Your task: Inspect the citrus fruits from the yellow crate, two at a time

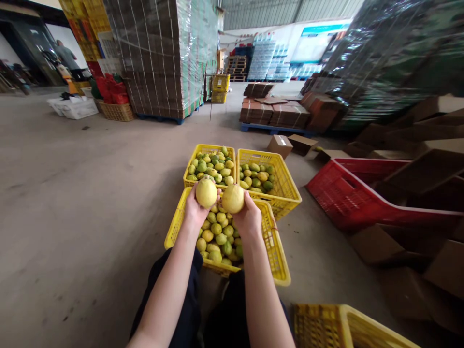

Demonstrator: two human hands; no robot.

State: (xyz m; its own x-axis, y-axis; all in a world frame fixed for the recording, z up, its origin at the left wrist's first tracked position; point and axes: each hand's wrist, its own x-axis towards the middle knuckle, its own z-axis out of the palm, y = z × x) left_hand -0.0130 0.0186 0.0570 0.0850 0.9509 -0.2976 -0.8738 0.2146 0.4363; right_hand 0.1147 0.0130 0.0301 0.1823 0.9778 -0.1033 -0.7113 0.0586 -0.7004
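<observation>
Head view: left hand (195,209), fingers curled about a round pale-yellow fruit (206,194); right hand (251,215) grasping a second round yellow fruit (233,199). Both side by side above a yellow perforated plastic crate (279,258) of yellow-green fruits (221,238).

Far wall (282,33): bright, washed out
Right plastic wrap (384,58): glare, blur
Floor (90,193): soft shadows
Right boxes (447,268): dim, stretched
Near fruit (233,198): clearer

Open floor (83,203) leaves a wide way through at the left of the frame; yellow crates (279,256) block the centre, a red crate (335,198) and cartons (380,244) the right.
</observation>
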